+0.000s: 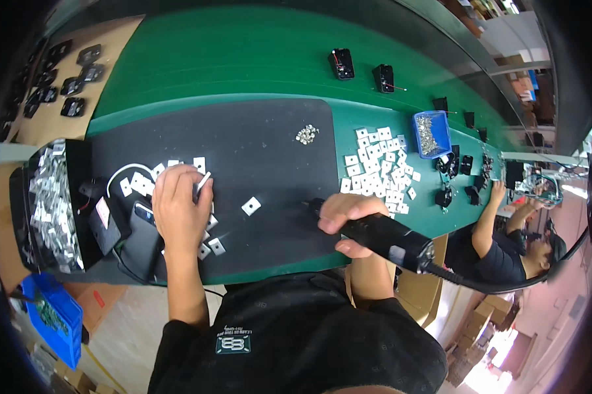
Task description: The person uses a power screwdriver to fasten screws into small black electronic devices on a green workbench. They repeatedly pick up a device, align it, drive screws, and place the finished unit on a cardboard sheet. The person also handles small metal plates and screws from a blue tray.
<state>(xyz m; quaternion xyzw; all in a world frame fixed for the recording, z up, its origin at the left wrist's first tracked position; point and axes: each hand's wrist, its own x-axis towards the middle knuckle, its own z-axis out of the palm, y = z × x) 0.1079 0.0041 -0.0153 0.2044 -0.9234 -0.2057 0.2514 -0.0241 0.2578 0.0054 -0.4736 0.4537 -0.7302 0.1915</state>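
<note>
My left hand (181, 203) is closed in a pinch on a small silver-white metal plate (204, 181), tilted on edge between thumb and fingers. Several similar square plates with a dark centre hole lie around and under that hand. One such plate (250, 206) rests alone on the black mat (263, 151), between my hands. My right hand (348, 220) is wrapped round a black electric screwdriver (394, 243), its cord trailing off to the right. The screwdriver's tip points left, over the mat's right part. A small heap of screws (307, 134) sits farther back on the mat.
A black bin (79, 210) of silver plates stands at left, beside dark boxy devices with cables. Many plates (378, 167) are spread right of the mat, near a blue tray (432, 152) of screws. Black housings (341, 64) sit on the green belt. A co-worker (499, 249) works at far right.
</note>
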